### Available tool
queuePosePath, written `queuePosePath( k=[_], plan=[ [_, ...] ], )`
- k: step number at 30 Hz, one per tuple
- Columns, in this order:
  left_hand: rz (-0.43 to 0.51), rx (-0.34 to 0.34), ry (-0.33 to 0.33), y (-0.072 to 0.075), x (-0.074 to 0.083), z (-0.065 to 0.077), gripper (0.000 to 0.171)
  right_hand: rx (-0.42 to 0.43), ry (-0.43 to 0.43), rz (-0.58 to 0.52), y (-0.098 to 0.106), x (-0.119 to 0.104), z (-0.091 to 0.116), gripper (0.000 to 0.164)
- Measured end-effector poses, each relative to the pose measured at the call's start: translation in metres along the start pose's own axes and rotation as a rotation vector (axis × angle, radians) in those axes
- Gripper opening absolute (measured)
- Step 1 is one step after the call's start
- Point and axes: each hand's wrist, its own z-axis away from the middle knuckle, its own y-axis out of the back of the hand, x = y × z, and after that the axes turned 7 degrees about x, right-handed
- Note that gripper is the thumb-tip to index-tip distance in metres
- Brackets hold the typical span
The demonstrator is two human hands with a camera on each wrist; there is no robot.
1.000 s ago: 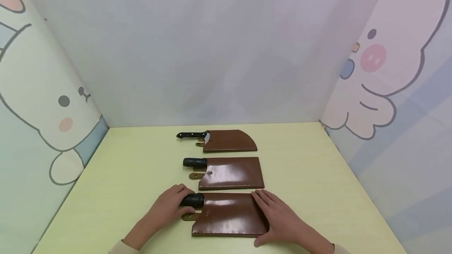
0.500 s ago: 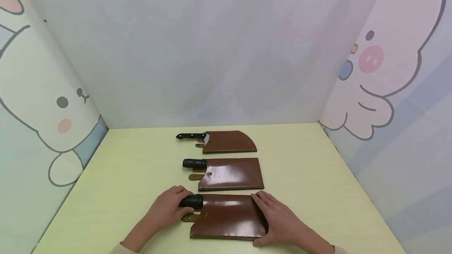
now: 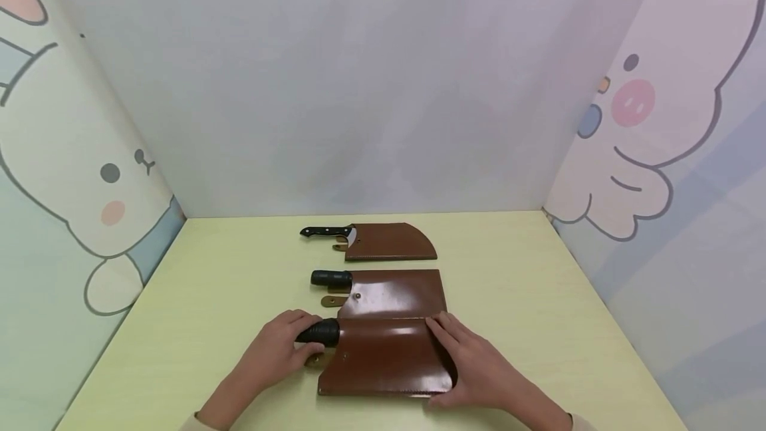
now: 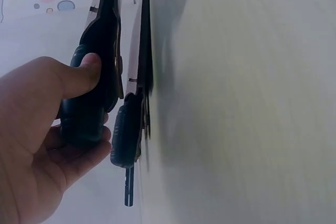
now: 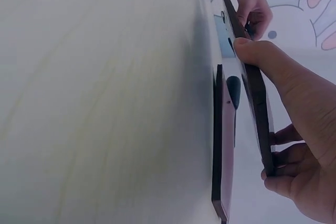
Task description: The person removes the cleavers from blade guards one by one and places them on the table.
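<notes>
Both forearms reach in from the bottom of the head view and slant inward, each with a pale sleeve (image 3: 199,423) at its lower end; between the hands, a brown sheath (image 3: 385,359) with a black handle (image 3: 323,332) is held up off the desk (image 3: 538,298), as the gap in both wrist views shows. The left hand (image 3: 275,348) is curled round the handle, its thumb along the near side and its fingers wrapping the far side and underside; a small strap (image 3: 315,359) pokes out just beside that thumb. The right hand (image 3: 475,368) spans the sheath's right end in a wide grip, thumb at the near corner and fingertips at the far corner; a dark gap shows between its palm and the sheath's end.

In the head view the raised sheath overlaps the near edge of a middle sheath (image 3: 397,293), which lies flat with its own dark handle (image 3: 331,278) pointing left; beyond it, well apart from the hands, lies a round-ended sheath (image 3: 389,241) with a riveted handle (image 3: 326,231) on its left; a pale wall (image 3: 359,85) stands behind the desk.
</notes>
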Motion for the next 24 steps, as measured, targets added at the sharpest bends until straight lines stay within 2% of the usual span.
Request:
queuePosePath(
  k=[4, 9, 17, 24],
  plan=[
    [-0.013, -0.029, 0.034, 0.008, 0.004, -0.004, 0.038, 0.023, 0.013, 0.006, 0.005, -0.001, -0.003, 0.122],
    [-0.024, -0.016, 0.039, 0.012, 0.005, -0.007, 0.042, 0.081, 0.052, 0.000, 0.012, -0.001, -0.008, 0.122],
    [-0.028, 0.025, 0.042, 0.017, 0.008, -0.009, 0.045, 0.121, 0.083, -0.018, 0.019, 0.002, -0.012, 0.121],
    [-0.010, 0.102, -0.006, 0.020, 0.008, -0.007, 0.043, 0.131, 0.087, -0.026, 0.024, 0.005, -0.012, 0.120]
  ],
)
